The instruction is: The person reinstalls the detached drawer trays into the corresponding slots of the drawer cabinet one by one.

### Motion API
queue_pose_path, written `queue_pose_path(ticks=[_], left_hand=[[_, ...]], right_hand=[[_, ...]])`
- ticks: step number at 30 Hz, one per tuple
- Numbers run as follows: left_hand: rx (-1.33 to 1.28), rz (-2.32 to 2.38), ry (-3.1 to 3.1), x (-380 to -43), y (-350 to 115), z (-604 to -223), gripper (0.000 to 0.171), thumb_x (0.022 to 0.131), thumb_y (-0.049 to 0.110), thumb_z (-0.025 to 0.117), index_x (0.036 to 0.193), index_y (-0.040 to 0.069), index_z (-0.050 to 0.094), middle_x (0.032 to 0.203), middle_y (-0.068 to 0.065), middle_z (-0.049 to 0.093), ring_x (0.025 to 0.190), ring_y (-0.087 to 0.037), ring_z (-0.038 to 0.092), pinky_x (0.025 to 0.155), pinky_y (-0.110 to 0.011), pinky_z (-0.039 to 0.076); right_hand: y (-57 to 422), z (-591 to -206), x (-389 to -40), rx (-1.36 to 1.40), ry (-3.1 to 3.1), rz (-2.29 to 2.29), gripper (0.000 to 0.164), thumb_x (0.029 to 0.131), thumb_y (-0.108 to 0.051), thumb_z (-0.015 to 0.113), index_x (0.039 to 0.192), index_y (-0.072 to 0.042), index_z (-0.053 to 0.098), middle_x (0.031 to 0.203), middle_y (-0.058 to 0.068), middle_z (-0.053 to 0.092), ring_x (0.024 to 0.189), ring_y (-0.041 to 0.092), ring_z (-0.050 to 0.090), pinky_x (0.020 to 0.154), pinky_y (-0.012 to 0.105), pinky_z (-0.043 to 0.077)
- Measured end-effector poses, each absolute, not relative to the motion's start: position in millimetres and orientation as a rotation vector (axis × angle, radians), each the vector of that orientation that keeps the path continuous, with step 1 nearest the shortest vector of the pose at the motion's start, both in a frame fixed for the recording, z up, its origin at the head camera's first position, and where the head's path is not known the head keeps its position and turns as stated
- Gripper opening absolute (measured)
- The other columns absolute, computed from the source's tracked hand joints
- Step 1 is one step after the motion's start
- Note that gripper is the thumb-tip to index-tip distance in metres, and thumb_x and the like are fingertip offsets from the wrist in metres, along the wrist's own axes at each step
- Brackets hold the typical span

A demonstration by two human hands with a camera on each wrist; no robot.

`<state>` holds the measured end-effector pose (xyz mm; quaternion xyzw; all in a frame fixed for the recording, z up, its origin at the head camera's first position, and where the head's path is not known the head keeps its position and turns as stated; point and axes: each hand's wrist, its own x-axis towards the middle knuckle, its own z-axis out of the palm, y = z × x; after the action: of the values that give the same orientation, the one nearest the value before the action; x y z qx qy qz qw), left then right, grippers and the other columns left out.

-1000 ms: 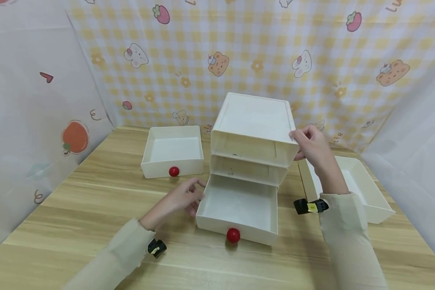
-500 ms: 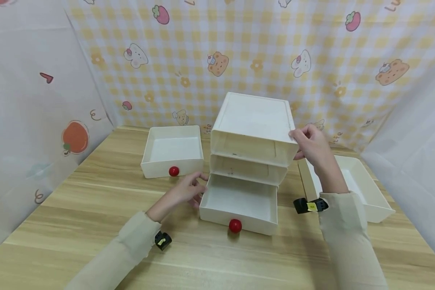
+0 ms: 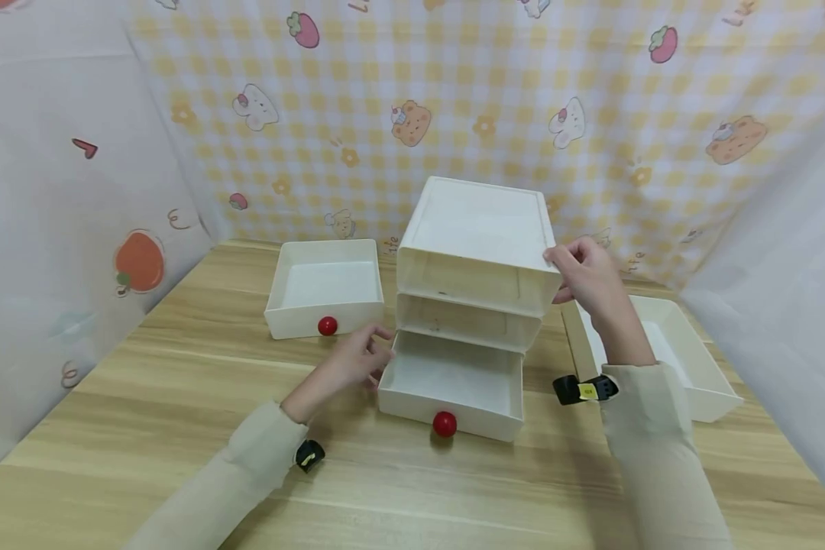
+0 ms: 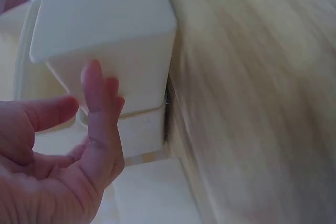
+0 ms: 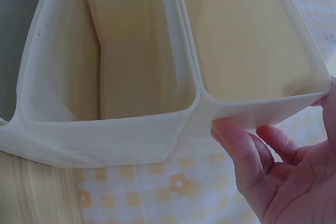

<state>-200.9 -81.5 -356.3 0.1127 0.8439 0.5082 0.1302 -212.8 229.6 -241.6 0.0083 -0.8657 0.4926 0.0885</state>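
A white drawer cabinet (image 3: 484, 218) stands on the wooden table, its upper two compartments open at the front. Its bottom drawer (image 3: 454, 382), with a round red knob (image 3: 444, 425), sticks out toward me. My left hand (image 3: 351, 363) is beside the drawer's left wall; in the left wrist view, its fairly straight fingers (image 4: 94, 98) lie right at the white side, thumb apart from them. At the cabinet's upper right front corner, my right hand (image 3: 587, 279) grips with the thumb on top and bent fingertips (image 5: 231, 129) against the side wall.
A pulled-out white drawer (image 3: 326, 283) with a red knob sits at the back left. Another white drawer (image 3: 667, 344) lies to the right, partly behind my right forearm. A yellow checked cloth (image 3: 357, 114) hangs behind the table.
The bottom drawer has slid inward, away from me, mostly in the first half second. My left hand moved forward along with it; the right hand stayed on the cabinet's corner.
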Motion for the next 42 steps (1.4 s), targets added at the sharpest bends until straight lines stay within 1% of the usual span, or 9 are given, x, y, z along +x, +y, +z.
queue_pose_path(ticks=[4,5,10,13,16,21,24,31,42], left_hand=[[0.387,1.285,2.718,-189,-75,-351,0.035,0.091,0.014,0.058,0.123,0.002,0.049,0.086,-0.009,0.062,0.061,-0.015,0.057,0.053,-0.027,0.052],[0.427,1.229,2.787,-186,-73,-349,0.035,0.090,0.015,0.059,0.122,0.002,0.049,0.086,-0.007,0.060,0.064,-0.015,0.056,0.056,-0.026,0.051],[0.759,0.946,3.035,-168,-64,-342,0.035,0.089,0.020,0.061,0.120,0.005,0.053,0.105,-0.009,0.058,0.096,-0.021,0.054,0.079,-0.034,0.051],[0.986,0.763,3.104,-158,-59,-340,0.033,0.089,0.025,0.062,0.117,0.010,0.057,0.111,-0.007,0.057,0.102,-0.022,0.051,0.086,-0.036,0.049],[1.201,0.617,3.152,-151,-55,-340,0.028,0.087,0.029,0.064,0.111,0.014,0.061,0.102,-0.003,0.058,0.093,-0.019,0.052,0.079,-0.032,0.048],[1.440,0.452,3.194,-143,-51,-341,0.023,0.083,0.023,0.068,0.104,0.019,0.063,0.094,0.000,0.058,0.081,-0.014,0.050,0.069,-0.024,0.045],[1.488,0.391,3.189,-140,-49,-343,0.023,0.081,0.019,0.068,0.104,0.020,0.063,0.092,0.001,0.059,0.080,-0.014,0.050,0.067,-0.022,0.044],[1.506,0.324,3.182,-137,-44,-352,0.020,0.082,0.015,0.066,0.101,0.021,0.064,0.090,0.003,0.059,0.080,-0.014,0.050,0.069,-0.023,0.046],[1.561,0.323,3.243,-138,-38,-353,0.018,0.080,0.009,0.067,0.094,0.020,0.065,0.085,0.003,0.059,0.074,-0.012,0.050,0.061,-0.019,0.043]], right_hand=[[228,-242,-212,0.022,-2.576,1.480,0.030,0.092,-0.035,0.047,0.092,-0.005,0.043,0.090,0.007,0.044,0.054,0.008,0.055,0.052,0.021,0.054],[228,-242,-212,0.022,-2.576,1.478,0.030,0.092,-0.035,0.047,0.092,-0.005,0.043,0.090,0.008,0.044,0.054,0.008,0.055,0.052,0.021,0.054],[228,-241,-212,0.025,-2.574,1.475,0.030,0.092,-0.035,0.047,0.091,-0.005,0.043,0.089,0.008,0.044,0.054,0.008,0.056,0.052,0.021,0.054],[228,-240,-212,0.028,-2.572,1.480,0.029,0.092,-0.035,0.047,0.091,-0.006,0.042,0.089,0.008,0.044,0.054,0.008,0.056,0.052,0.021,0.054],[228,-240,-213,0.032,-2.571,1.484,0.029,0.092,-0.035,0.047,0.091,-0.006,0.042,0.090,0.009,0.044,0.054,0.008,0.056,0.052,0.021,0.054],[228,-240,-213,0.036,-2.568,1.489,0.029,0.092,-0.034,0.046,0.091,-0.006,0.042,0.090,0.009,0.044,0.054,0.008,0.055,0.051,0.021,0.054],[228,-240,-213,0.032,-2.571,1.484,0.029,0.092,-0.035,0.047,0.091,-0.006,0.042,0.089,0.007,0.043,0.054,0.008,0.054,0.051,0.021,0.053],[229,-241,-212,0.017,-2.574,1.474,0.029,0.092,-0.035,0.047,0.091,-0.006,0.043,0.089,0.007,0.043,0.055,0.008,0.055,0.052,0.021,0.054],[229,-241,-213,0.025,-2.576,1.476,0.030,0.092,-0.036,0.047,0.091,-0.007,0.042,0.089,0.007,0.042,0.056,0.009,0.055,0.053,0.021,0.054]])
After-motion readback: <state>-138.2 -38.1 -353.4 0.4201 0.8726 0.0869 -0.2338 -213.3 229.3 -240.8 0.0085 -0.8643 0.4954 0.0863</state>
